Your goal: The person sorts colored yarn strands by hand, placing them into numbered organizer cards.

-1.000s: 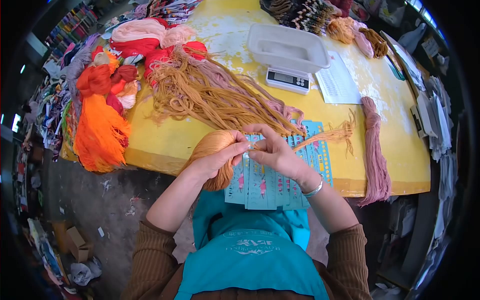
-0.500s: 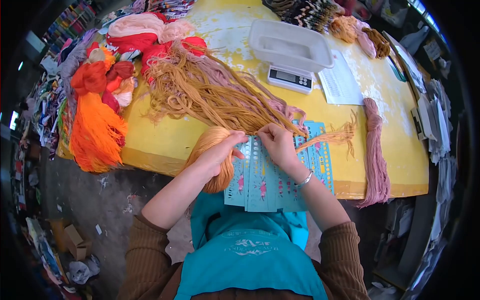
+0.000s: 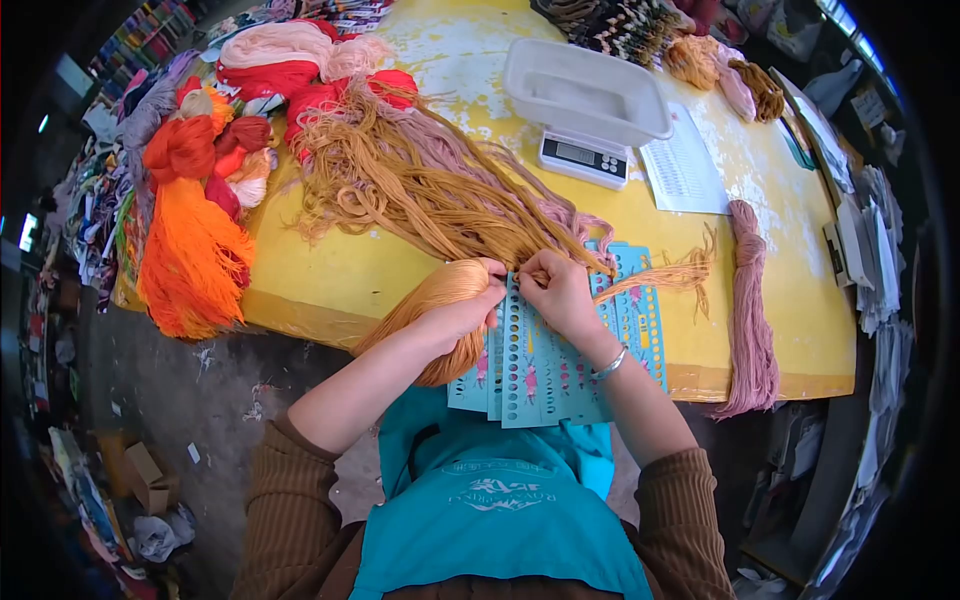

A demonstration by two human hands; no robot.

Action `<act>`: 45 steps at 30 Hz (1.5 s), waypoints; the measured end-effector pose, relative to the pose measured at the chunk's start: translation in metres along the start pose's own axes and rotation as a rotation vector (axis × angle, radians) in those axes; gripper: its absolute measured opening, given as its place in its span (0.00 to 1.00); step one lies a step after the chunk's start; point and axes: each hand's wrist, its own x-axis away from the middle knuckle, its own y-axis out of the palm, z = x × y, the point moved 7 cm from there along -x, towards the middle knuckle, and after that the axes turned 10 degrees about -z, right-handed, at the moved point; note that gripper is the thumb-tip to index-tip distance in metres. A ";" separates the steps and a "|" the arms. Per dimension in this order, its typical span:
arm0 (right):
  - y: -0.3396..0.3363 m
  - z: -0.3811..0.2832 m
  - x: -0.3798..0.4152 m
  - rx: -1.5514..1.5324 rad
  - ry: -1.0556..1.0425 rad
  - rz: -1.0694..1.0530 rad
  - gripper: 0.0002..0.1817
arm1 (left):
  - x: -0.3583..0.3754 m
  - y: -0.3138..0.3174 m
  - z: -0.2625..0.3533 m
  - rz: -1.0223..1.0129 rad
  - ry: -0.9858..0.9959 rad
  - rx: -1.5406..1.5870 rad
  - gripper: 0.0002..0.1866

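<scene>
1. The tan thread skein (image 3: 440,300) is gripped by the left hand (image 3: 462,312), now raised to the card's top edge.
2. A strand is pinched by the right hand (image 3: 556,292) fingers over the punched teal cards (image 3: 540,365) on the table (image 3: 330,275); threading appears underway.

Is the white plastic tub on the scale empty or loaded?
Empty: the white plastic tub on the small digital scale shows only bare floor, no thread inside.

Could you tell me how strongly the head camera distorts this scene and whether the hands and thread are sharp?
Head view: heavy fisheye, with black corners and the yellow table edge bowed; lighting is even daylight, with no harsh glare. The left hand, right hand and tan thread bundle at centre are sharp; the scale display is too small to read.
</scene>
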 end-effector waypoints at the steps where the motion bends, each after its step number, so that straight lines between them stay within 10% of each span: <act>1: 0.000 -0.002 0.000 0.000 -0.013 -0.004 0.05 | -0.002 0.001 -0.001 0.001 0.001 0.000 0.18; 19: 0.001 0.012 -0.003 -0.139 0.127 -0.101 0.09 | -0.033 -0.009 -0.022 -0.073 -0.127 -0.034 0.05; 26: 0.004 0.009 -0.010 -0.038 0.157 -0.188 0.09 | -0.010 -0.054 -0.004 0.098 -0.096 -0.481 0.24; 45: 0.013 0.015 -0.013 -0.027 0.152 -0.153 0.15 | -0.006 0.002 0.009 -0.200 -0.114 0.003 0.13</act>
